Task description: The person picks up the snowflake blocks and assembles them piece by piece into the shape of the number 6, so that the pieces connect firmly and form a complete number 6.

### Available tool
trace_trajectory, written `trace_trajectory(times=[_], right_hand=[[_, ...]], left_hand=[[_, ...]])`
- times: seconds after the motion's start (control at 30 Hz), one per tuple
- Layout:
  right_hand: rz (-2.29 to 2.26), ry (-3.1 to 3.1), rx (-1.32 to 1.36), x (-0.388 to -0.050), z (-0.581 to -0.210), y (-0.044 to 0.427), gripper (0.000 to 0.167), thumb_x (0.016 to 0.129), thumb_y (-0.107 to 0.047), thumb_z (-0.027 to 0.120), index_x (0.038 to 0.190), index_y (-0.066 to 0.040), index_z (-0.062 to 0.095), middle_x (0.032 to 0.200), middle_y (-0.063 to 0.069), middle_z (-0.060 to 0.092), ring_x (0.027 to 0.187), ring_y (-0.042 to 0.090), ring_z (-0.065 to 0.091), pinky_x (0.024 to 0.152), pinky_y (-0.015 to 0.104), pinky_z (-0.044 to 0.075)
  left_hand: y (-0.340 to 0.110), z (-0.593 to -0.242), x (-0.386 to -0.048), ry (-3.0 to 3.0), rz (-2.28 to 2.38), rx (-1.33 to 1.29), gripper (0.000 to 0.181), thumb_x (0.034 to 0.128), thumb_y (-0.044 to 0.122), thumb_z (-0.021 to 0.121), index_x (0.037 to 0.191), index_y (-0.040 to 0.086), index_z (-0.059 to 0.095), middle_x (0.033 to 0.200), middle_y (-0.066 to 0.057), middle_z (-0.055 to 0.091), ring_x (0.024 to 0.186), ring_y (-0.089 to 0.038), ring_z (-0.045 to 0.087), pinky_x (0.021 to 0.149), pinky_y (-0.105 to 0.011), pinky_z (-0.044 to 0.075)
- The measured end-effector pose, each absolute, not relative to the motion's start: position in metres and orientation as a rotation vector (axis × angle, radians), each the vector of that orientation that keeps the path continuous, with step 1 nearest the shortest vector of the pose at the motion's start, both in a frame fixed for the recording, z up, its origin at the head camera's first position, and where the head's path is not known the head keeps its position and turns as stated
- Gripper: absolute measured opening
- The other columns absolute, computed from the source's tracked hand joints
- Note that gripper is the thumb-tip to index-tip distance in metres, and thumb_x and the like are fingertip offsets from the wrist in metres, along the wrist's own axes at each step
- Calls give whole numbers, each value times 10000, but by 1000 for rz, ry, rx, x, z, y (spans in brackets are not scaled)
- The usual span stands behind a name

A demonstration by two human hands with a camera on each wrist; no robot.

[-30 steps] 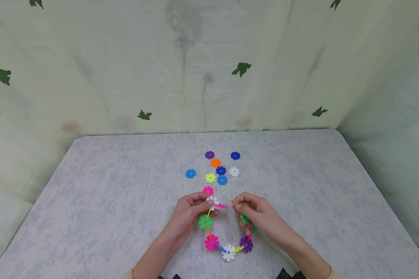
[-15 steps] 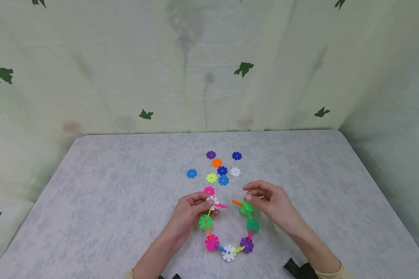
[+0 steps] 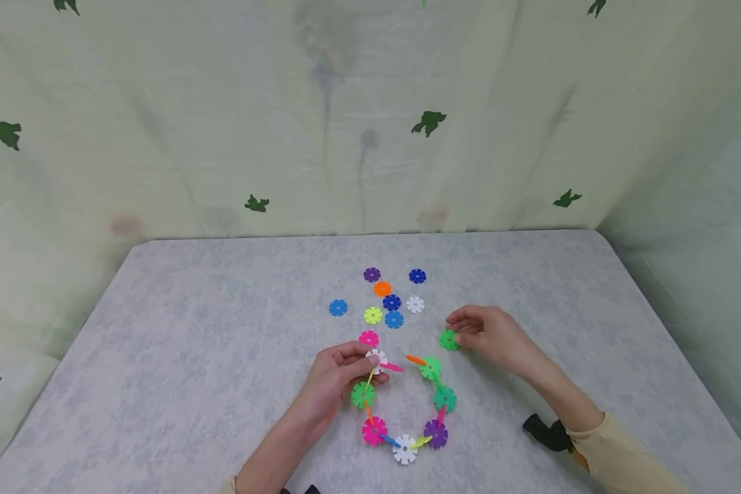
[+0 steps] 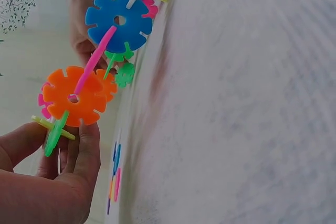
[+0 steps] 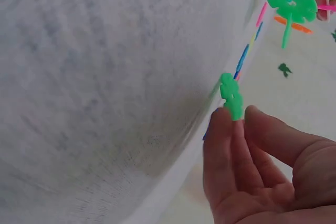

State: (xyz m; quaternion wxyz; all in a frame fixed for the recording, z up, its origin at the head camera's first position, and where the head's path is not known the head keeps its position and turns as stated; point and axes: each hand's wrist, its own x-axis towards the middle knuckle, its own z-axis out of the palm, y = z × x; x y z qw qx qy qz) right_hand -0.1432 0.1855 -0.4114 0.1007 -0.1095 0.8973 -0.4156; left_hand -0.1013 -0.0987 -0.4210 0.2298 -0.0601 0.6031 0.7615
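Note:
A chain of slotted plastic snowflake discs in mixed colours curves in a ring with a gap at its far side. At its far left end my left hand pinches a white disc between thumb and fingers. The left wrist view shows the chain's blue disc and orange disc above those fingers. Beyond the chain's right end, a loose green disc is at the fingertips of my right hand. In the right wrist view, thumb and fingers hold that green disc by its edge.
Several loose discs lie on the grey table beyond the hands, among them an orange one, a white one and a pink one. A pale curtain with green leaf shapes stands behind the table.
My right hand has moved away from the chain's right end, to the right and farther back, with a green disc at its fingertips. My left hand has stayed in place.

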Motion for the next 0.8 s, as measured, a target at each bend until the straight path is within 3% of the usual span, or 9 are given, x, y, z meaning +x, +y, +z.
trace_trajectory(times=[0.27, 0.4, 0.53, 0.8], right_hand=[[-1385, 2780, -492, -109, -408, 161, 216, 898, -113, 725, 1108, -163, 713, 1107, -78, 676, 1072, 187, 612, 900, 486, 502], [-1450, 2692, -740, -94, -405, 141, 284, 864, -182, 777, 1120, -269, 692, 1122, -171, 646, 1102, 90, 577, 913, 428, 506], [-1386, 2695, -852, -85, -403, 126, 282, 842, -182, 798, 1088, -273, 693, 1074, -211, 640, 1049, 41, 570, 868, 345, 525], [-1411, 2692, -867, -80, -404, 118, 201, 860, -68, 761, 912, -240, 669, 913, -177, 634, 849, 20, 589, 753, 304, 553]], left_hand=[[-97, -420, -100, 1671, 2091, -153, 231, 929, 135, 683, 1068, -40, 625, 881, -126, 708, 816, -249, 717, 916, -297, 507], [-96, -421, -100, 1661, 2093, -144, 244, 921, 141, 693, 1060, -49, 626, 871, -135, 714, 808, -244, 716, 893, -307, 522], [-94, -422, -99, 1610, 2086, -126, 259, 908, 150, 711, 1043, -56, 629, 873, -145, 721, 797, -236, 717, 858, -318, 542], [-86, -422, -94, 1531, 2065, -101, 211, 915, 129, 692, 1008, -52, 636, 906, -166, 726, 824, -247, 723, 859, -334, 545]])
